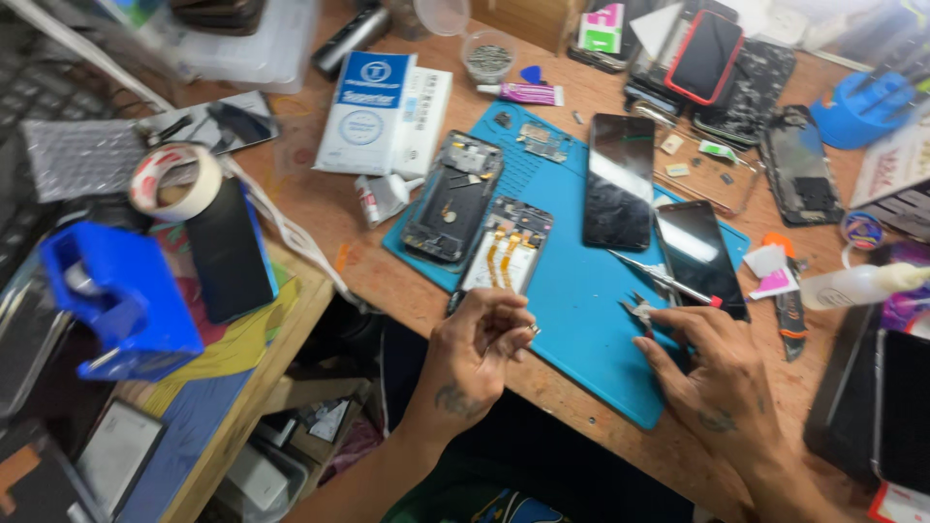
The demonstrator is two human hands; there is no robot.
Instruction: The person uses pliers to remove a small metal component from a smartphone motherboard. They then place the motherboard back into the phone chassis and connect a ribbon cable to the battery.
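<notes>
Grip-wise, the left hand [481, 341] is curled in, fingertips pinched narrow on something tiny and metallic by the near edge of the blue repair mat [581, 291] — too small to say what, maybe a screw. The right hand [712, 373] lies low on the mat, fingers closing on the handles of a small pair of cutters or tweezers [641, 310]; can't tell if it's properly gripping them or just touching.

Right above the left hand sits the opened phone [507, 249], back off, orange flex cables and the white inner plate showing. Next to it on the left is a dark rear housing or frame [452, 199], separate from it. Two black screens lie to the right on the mat: one upright-ish [620, 179], the other [699, 254] just beside the right hand, with a pair of silver tweezers [664, 279] lying across its edge.

So as far as it looks: the phone is already stripped down, back and screens off, parts spread out. Nothing's back together yet, so all the reassembly looks like it's left.

Around the worktop [387, 276]: a white-and-blue box [366, 111], a glue tube [523, 94], a tape roll [174, 181], a blue tape dispenser [121, 300], a squeeze bottle [857, 284], and more dead phones up top right.
</notes>
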